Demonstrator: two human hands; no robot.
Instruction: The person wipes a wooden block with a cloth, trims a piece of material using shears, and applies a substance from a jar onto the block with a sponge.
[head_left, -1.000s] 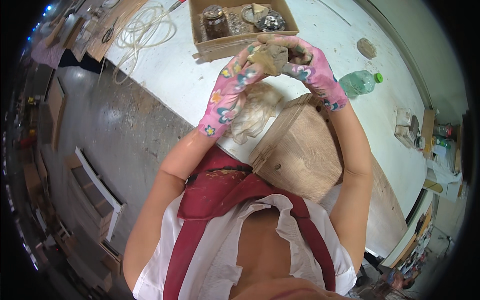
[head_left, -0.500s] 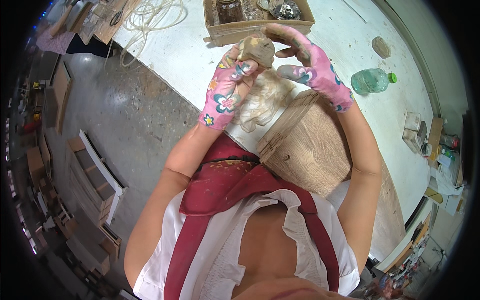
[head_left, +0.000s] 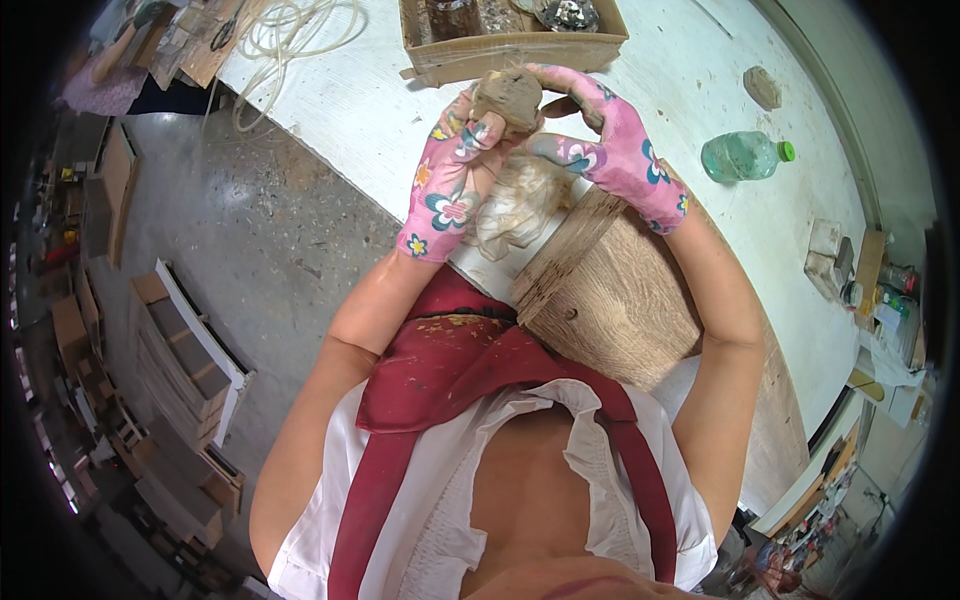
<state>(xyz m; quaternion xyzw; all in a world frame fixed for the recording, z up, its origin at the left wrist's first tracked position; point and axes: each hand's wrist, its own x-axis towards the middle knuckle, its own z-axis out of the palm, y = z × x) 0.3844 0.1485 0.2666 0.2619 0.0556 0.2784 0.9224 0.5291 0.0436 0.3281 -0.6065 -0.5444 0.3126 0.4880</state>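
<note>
My left hand [head_left: 450, 185], in a pink flowered glove, is closed around a tan, stained wad [head_left: 508, 98], which looks like bunched cloth or putty; I cannot tell which. The top of the wad sticks out above the fingers. Just to its right, my right hand [head_left: 622, 145] wears a matching glove with dark-stained fingertips. Its fingers curve apart with nothing between them, the upper ones reaching to the wad's edge. Below both hands lies a crumpled, stained pale rag [head_left: 525, 205], beside a wood-grain panel [head_left: 625, 290] with a rough edge.
A shallow cardboard box [head_left: 510, 55] with a jar and a dark, white-flecked lump stands at the far side of the white table [head_left: 690, 100]. A green-capped bottle [head_left: 742, 157] lies to the right. Coiled clear tubing [head_left: 295, 45] sits far left, near another person [head_left: 105, 85].
My right hand has come slightly down and left, with its fingers closer to the wad. The wad has turned a little in my left hand.
</note>
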